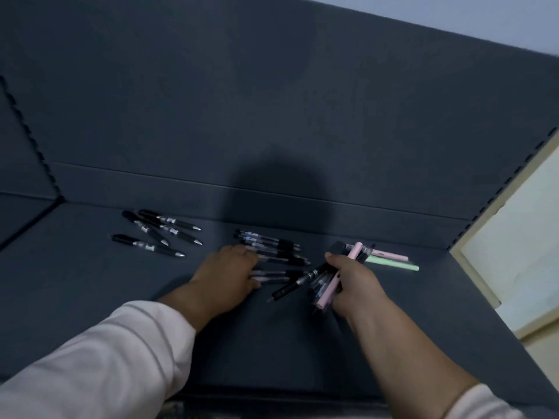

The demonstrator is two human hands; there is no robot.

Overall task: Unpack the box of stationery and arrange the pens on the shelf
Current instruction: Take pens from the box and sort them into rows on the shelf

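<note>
On the dark grey shelf [272, 334] lie three groups of pens. Several black capped pens [157, 232] lie at the back left. A row of clear-and-black click pens [272, 246] lies in the middle, and my left hand [227, 273] rests on its near end with fingers stretched over the pens. My right hand [354, 282] grips a mixed bundle of pens [326, 276], among them a pink one and a black one that sticks out to the left. Behind that hand, a pink pen [390, 254] and a green pen [393, 263] lie on the shelf.
A dark grey back panel [272, 101] rises behind the shelf, with slotted uprights at both sides. To the right, past the shelf edge, stands a cream-coloured panel [514, 252]. The stationery box is out of view.
</note>
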